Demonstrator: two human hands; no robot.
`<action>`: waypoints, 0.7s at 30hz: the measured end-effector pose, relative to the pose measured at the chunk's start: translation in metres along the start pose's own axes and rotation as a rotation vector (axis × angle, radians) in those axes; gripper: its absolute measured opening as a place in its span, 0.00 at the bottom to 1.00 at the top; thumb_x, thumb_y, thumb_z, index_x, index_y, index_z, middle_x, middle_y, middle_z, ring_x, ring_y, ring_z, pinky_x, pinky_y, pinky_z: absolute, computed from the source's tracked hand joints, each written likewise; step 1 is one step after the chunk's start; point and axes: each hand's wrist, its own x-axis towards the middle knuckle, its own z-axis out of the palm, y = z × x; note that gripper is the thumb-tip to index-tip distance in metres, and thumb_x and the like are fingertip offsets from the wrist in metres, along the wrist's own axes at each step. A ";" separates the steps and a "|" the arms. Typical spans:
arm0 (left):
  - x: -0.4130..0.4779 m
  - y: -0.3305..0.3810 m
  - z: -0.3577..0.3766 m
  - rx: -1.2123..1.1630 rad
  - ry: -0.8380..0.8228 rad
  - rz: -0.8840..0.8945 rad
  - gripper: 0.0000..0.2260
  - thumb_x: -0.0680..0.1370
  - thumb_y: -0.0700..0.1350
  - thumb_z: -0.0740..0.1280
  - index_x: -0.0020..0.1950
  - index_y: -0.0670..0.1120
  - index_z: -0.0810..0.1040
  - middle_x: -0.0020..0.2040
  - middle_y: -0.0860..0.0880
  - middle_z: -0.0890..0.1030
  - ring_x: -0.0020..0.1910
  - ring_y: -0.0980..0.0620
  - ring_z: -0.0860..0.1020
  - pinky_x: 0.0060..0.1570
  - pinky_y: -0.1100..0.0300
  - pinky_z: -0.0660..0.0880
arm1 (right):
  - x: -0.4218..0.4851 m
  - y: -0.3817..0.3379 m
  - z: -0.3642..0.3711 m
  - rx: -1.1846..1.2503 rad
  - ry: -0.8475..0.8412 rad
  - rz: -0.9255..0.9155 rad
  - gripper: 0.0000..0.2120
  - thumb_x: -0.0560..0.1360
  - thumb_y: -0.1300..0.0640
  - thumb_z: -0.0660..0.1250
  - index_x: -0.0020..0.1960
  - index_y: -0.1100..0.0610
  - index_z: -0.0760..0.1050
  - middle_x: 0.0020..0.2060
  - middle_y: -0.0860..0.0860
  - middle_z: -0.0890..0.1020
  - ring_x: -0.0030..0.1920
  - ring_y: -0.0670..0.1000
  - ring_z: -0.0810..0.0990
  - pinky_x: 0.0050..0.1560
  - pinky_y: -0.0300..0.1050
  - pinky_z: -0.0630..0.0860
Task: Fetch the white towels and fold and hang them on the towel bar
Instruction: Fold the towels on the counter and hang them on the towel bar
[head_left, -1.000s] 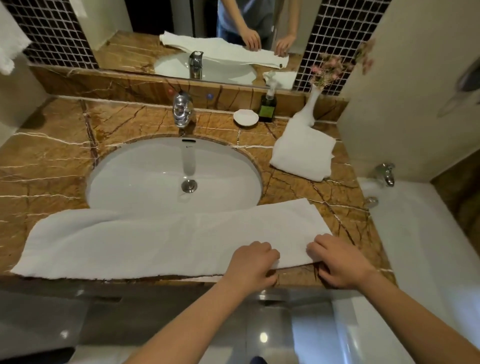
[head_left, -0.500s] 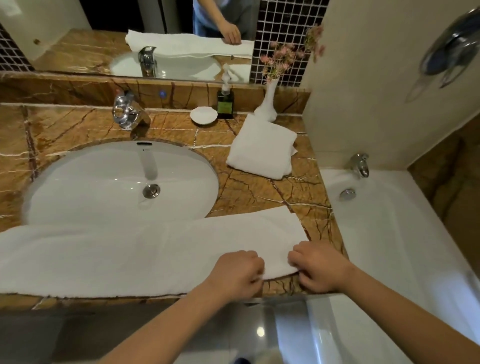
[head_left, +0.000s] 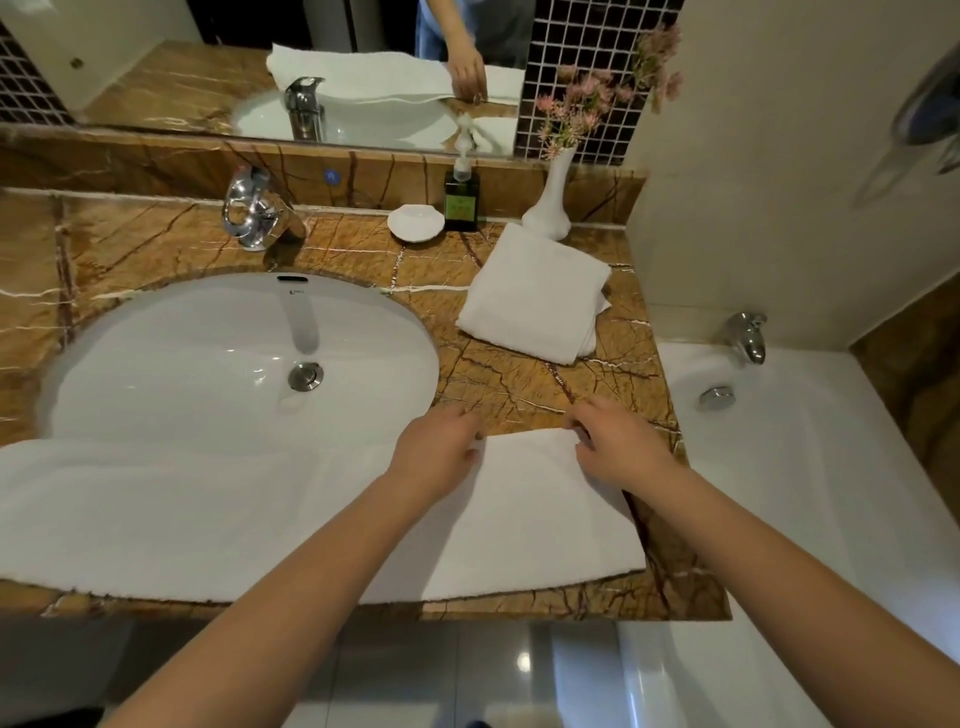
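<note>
Pinching the far hem of the long towel (head_left: 519, 519) near its right end: left hand (head_left: 439, 449) and right hand (head_left: 621, 449) both curl their fingers onto it. It looks like a grip, but the fingertips are partly hidden. From the fingers the towel runs flat leftward along the surface (head_left: 519, 374) front, past the sink (head_left: 208, 364). Lift both hands evenly, keep the hem taut, and match corners before pressing. The folded towel (head_left: 535, 296) sits just beyond the fingers.

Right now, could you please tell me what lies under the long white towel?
The marble counter shows around the long white towel, whose far edge overlaps the front rim of the sink. Anything directly beneath is covered.
</note>
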 end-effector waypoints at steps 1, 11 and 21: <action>0.000 0.000 -0.001 -0.006 0.001 -0.002 0.10 0.76 0.44 0.63 0.57 0.49 0.77 0.53 0.49 0.76 0.54 0.47 0.75 0.46 0.55 0.73 | 0.001 0.000 -0.002 0.014 -0.031 0.021 0.13 0.75 0.60 0.63 0.59 0.52 0.72 0.53 0.49 0.74 0.53 0.51 0.74 0.45 0.43 0.69; -0.016 -0.008 -0.013 -0.061 0.036 -0.055 0.08 0.79 0.47 0.58 0.52 0.45 0.73 0.49 0.46 0.79 0.47 0.44 0.77 0.42 0.54 0.71 | -0.004 0.009 -0.021 0.212 -0.056 0.016 0.02 0.75 0.58 0.67 0.44 0.53 0.77 0.38 0.46 0.77 0.40 0.47 0.73 0.37 0.40 0.67; -0.019 -0.038 -0.013 -0.009 0.015 -0.090 0.20 0.76 0.61 0.61 0.30 0.52 0.63 0.30 0.53 0.70 0.37 0.49 0.70 0.33 0.57 0.63 | 0.018 -0.018 0.004 0.113 -0.005 0.074 0.03 0.77 0.58 0.63 0.45 0.51 0.70 0.42 0.48 0.74 0.43 0.50 0.74 0.41 0.45 0.70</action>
